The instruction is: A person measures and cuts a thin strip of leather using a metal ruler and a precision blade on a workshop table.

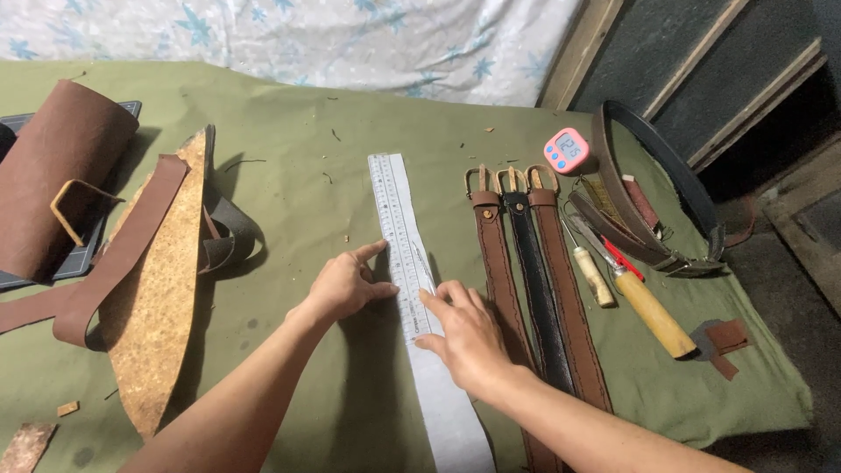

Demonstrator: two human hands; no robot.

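Both hands, left hand and right hand, press flat, ungripping, on a ruler over a grey strip; uneven pressure could skew it.

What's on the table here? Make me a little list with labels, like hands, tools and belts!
Left hand: fingers pressing flat on a metal ruler
Right hand: resting on the same ruler, lower down
Under the ruler: long pale strip
Belts: three belts side by side, two brown, one black between them
Tools: two wooden-handled tools, right of the belts
Timer: small pink timer
Left side: rolled brown leather, rough tan scrap
Table cover: green cloth
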